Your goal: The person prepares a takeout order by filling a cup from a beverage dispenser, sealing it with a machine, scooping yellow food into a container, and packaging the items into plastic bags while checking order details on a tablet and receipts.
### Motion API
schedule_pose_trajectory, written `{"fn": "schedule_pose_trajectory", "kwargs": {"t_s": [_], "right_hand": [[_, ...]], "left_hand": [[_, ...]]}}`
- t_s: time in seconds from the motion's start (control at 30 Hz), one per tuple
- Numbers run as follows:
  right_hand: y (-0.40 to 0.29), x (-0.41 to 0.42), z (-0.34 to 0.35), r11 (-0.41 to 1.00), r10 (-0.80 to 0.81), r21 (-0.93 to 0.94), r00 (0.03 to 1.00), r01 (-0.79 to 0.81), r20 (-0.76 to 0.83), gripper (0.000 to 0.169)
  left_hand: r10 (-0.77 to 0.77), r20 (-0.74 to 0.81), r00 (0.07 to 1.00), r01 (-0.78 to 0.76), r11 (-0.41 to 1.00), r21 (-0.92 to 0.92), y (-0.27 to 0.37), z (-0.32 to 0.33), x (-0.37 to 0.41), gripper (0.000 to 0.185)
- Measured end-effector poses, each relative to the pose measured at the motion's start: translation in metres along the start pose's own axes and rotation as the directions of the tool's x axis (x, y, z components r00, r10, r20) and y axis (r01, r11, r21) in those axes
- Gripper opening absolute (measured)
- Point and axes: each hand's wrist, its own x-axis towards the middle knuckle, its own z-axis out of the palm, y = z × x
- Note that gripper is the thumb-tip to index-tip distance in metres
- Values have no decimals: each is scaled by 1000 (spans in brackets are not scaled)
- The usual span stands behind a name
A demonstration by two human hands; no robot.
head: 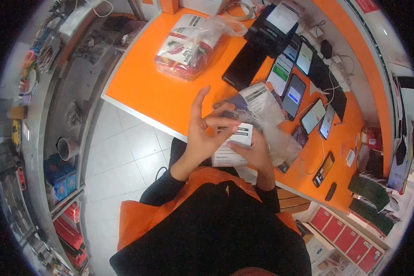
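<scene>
Over the front edge of the orange desk, white printed label sheets are held near my body. My right hand grips them from the right side, its thumb across the front. My left hand pinches the upper edge of the sheets between thumb and a finger, while another finger points up. Just beyond the hands lies a clear plastic parcel with a printed label on it. Part of the sheets is hidden behind my fingers.
A plastic-wrapped red package lies on the orange desk. At the back stands a black label printer with paper on top. Several phones and cables lie to the right. Shelving runs along the left, beside the tiled floor.
</scene>
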Motion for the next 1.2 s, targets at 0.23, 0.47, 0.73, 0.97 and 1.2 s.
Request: {"fn": "schedule_pose_trajectory", "kwargs": {"t_s": [0.23, 0.47, 0.73, 0.97, 1.2], "right_hand": [[12, -5, -2, 993, 53, 102, 996, -61, 73, 34], [39, -17, -7, 997, 32, 71, 999, -31, -7, 43], [25, -23, 10, 971, 160, 214, 954, -106, -253, 41], [49, -35, 5, 961, 26, 273, 978, 32, -207, 36], [36, -41, -26, 997, -72, 45, 961, 62, 268, 13]], "left_hand": [[-80, -226, 971, 88, 996, 23, -25, 1, 10, 80], [38, -161, 986, -21, 994, 109, 7, -1, -3, 75], [-204, -153, 967, 171, 964, -204, -82, 0, 38, 68], [-405, 152, 902, 397, 914, 81, -87, -19, 68, 55], [-141, -347, 927, 217, 958, 189, -7, -22, -18, 18]]}}
